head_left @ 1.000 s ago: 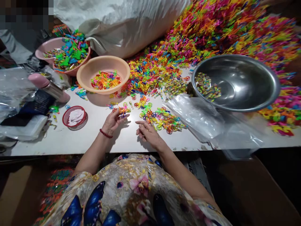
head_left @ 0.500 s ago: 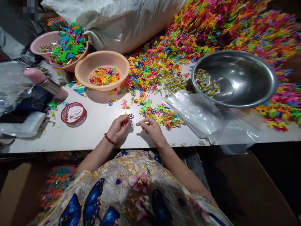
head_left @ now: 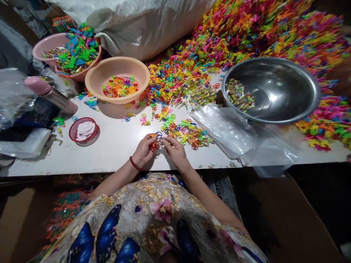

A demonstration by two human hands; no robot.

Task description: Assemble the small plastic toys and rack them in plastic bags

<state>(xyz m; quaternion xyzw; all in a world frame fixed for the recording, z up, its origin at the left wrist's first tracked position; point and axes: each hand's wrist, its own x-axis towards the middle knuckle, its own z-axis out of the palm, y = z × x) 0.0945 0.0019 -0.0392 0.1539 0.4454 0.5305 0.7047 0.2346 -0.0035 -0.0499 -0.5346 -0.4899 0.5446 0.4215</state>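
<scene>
My left hand point(head_left: 144, 150), with a red bead bracelet at the wrist, is closed on a small orange toy bicycle with a blue wheel point(head_left: 155, 140). My right hand point(head_left: 175, 150) is pinched close against it, fingertips touching the same toy near its wheel; what else it holds is too small to tell. Both hands meet just above the white table's front edge point(head_left: 115, 160). Right behind them lies a small heap of assembled colourful toy bicycles point(head_left: 186, 133).
A huge pile of bright plastic parts point(head_left: 246, 33) covers the far right. A steel bowl point(head_left: 270, 89) holds small pieces, clear plastic bags point(head_left: 236, 131) lie before it. Two peach and pink bowls point(head_left: 117, 84) point(head_left: 67, 54), a red mesh lid point(head_left: 83, 129) and a pink-capped bottle point(head_left: 51, 95) stand left.
My hands drew together from apart: the left brought the orange toy back toward the table edge, and the right closed in until its fingertips met the toy.
</scene>
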